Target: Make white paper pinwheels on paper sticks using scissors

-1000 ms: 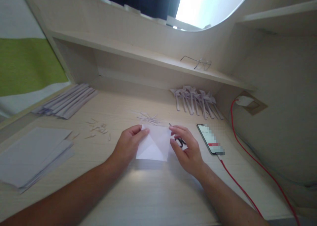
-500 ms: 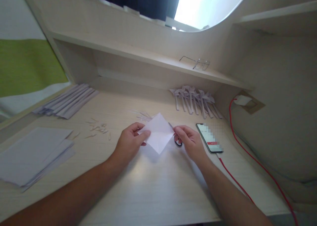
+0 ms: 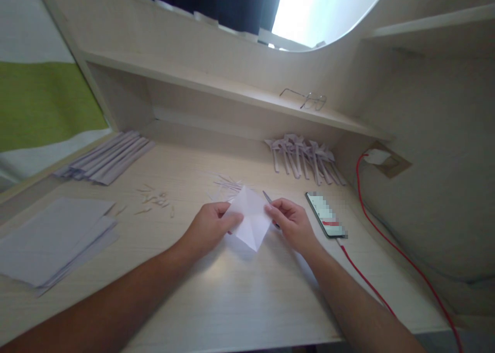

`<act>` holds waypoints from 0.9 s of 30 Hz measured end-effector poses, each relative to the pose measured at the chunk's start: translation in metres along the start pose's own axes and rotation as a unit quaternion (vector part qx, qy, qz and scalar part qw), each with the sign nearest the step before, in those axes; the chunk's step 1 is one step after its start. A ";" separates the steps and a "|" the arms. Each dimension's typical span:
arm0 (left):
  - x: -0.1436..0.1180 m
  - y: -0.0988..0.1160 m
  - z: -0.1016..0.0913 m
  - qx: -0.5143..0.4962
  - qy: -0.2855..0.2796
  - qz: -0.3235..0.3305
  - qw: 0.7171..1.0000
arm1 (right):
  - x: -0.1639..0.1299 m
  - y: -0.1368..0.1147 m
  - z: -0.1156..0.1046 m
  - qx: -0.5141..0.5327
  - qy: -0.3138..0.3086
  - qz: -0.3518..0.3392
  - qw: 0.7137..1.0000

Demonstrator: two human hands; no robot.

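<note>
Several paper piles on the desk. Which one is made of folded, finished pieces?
The folded paper pieces at the back right, under the shelf near the phone. The flat sheets and long strips on the left are unfolded.

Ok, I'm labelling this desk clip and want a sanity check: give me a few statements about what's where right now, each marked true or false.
1. Both hands hold the white paper square: the left hand at its left edge, the right hand at its right edge. True.
2. The paper square lies flat and square-on to the desk edge. False: it is turned like a diamond, one corner pointing toward the person.
3. The phone lies right of the right hand, a red cable running from it. True.
4. The glasses lie on the desk beside the phone. False: they sit on the shelf above.
</note>
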State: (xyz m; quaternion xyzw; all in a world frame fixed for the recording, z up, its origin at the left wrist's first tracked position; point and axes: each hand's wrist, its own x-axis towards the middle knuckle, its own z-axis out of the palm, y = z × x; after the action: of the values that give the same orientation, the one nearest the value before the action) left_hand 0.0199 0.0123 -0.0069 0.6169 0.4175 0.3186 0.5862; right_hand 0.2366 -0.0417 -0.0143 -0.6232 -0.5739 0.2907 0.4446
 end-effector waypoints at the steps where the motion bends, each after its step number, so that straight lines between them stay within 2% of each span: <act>1: 0.000 0.000 0.000 0.001 0.007 0.000 1.000 | 0.001 0.000 -0.003 -0.022 0.008 0.001 1.000; 6: 0.004 -0.005 -0.001 -0.007 0.060 0.017 0.998 | 0.011 0.005 -0.031 -0.189 0.053 0.042 0.980; 10: 0.004 -0.005 0.000 -0.048 0.064 0.023 0.997 | 0.014 0.013 -0.046 -0.295 0.014 0.106 0.949; 14: 0.004 -0.004 0.002 -0.078 0.070 0.014 0.994 | 0.015 0.019 -0.046 -0.334 -0.022 0.135 0.933; 17: 0.005 -0.005 0.001 -0.085 0.066 0.013 0.994 | 0.017 0.019 -0.045 -0.332 -0.028 0.144 0.932; 20: 0.007 -0.006 0.000 -0.102 0.072 0.013 0.992 | 0.020 0.019 -0.049 -0.299 -0.026 0.148 0.942; 27: 0.006 -0.004 -0.002 -0.162 0.083 0.004 0.983 | 0.029 0.022 -0.050 -0.087 -0.072 0.148 0.983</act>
State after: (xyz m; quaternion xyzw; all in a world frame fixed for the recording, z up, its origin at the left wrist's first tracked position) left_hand 0.0205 0.0185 -0.0112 0.4869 0.4054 0.4344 0.6402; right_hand 0.2951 -0.0232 -0.0077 -0.7150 -0.5287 0.3465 0.2987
